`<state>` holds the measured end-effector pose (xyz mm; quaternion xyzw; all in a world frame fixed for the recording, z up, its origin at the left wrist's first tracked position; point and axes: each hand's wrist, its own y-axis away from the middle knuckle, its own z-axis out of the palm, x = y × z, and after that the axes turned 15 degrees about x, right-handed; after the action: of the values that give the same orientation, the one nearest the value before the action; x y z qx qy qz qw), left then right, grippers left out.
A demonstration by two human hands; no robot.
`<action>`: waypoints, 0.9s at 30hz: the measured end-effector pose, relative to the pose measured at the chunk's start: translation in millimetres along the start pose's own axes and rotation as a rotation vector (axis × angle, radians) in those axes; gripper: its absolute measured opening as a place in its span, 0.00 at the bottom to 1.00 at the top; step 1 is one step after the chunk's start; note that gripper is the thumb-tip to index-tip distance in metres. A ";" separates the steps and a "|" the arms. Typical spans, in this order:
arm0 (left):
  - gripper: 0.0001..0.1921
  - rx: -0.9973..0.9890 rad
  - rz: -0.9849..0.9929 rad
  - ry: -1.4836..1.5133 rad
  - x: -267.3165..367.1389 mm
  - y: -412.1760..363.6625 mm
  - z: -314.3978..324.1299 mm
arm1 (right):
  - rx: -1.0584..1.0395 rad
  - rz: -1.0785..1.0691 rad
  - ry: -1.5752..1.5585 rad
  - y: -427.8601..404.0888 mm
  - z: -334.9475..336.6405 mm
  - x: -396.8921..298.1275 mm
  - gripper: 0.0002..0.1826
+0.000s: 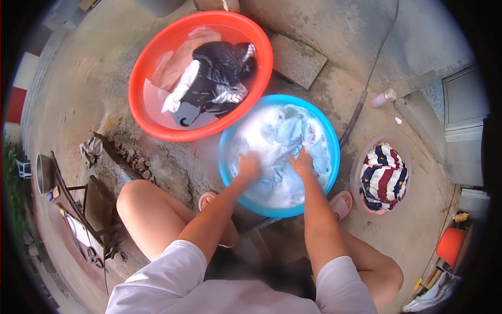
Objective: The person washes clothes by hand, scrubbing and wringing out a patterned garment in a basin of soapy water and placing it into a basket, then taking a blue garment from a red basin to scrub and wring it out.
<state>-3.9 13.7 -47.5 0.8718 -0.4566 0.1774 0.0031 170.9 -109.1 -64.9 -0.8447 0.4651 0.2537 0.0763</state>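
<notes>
A blue plastic basin (pixel 333 153) stands before me, holding suds and a wet light blue cloth (pixel 288 133). My right hand (pixel 302 161) grips part of this cloth near the basin's middle, its fingertips sunk among the folds. To the left, my left hand (pixel 249 167) is blurred over white foam (pixel 255 133). Its fingers are too smeared to show whether they hold any cloth.
A red plastic basin (pixel 135 106) with dark clothing (pixel 215 70) in water adjoins the blue basin. At right, a clear tub (pixel 355 176) contains striped fabric (pixel 382 176). A dark hose (pixel 355 117) and a pink can (pixel 382 99) lie on the concrete.
</notes>
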 end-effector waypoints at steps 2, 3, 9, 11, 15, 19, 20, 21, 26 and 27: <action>0.15 -0.003 -0.138 0.180 -4.9 3.4 -2.2 | -0.081 0.005 0.104 -3.9 -2.1 0.9 0.42; 0.15 -0.025 -0.281 0.375 -7.9 5.2 -3.9 | -0.076 -0.018 0.095 -1.2 -1.9 -3.0 0.42; 0.14 0.037 -0.714 1.080 46.0 -14.8 -72.5 | -0.130 0.047 0.079 12.6 -50.0 -32.3 0.35; 0.13 0.061 -0.711 1.211 66.8 -21.2 -120.8 | 0.348 -0.183 0.066 31.7 -72.7 -78.8 0.29; 0.15 0.229 -0.273 1.222 93.2 -23.5 -189.8 | 0.560 -0.463 -0.430 5.1 -86.9 -99.1 0.17; 0.20 0.282 -0.158 1.176 99.9 -12.3 -243.4 | 0.193 -0.072 -1.117 2.1 -145.7 -140.6 0.07; 0.18 0.347 -0.086 1.173 102.0 -9.0 -248.2 | 0.079 0.016 -1.364 -1.5 -163.0 -143.7 0.07; 0.18 0.350 -0.094 1.189 105.4 -5.2 -255.3 | 0.078 0.015 -1.346 -1.0 -177.6 -150.4 0.07; 0.16 0.475 0.035 1.570 123.3 -6.2 -282.1 | 0.335 -0.359 -1.115 38.1 -255.5 -218.8 0.08; 0.16 0.490 0.111 1.593 127.1 -7.4 -283.7 | 0.324 -0.387 -1.142 41.8 -272.9 -223.6 0.08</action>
<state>-18.9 -35.5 259.2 0.4379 -0.3084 0.8349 0.1265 135.9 -64.9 285.9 -0.6224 0.2222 0.5732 0.4844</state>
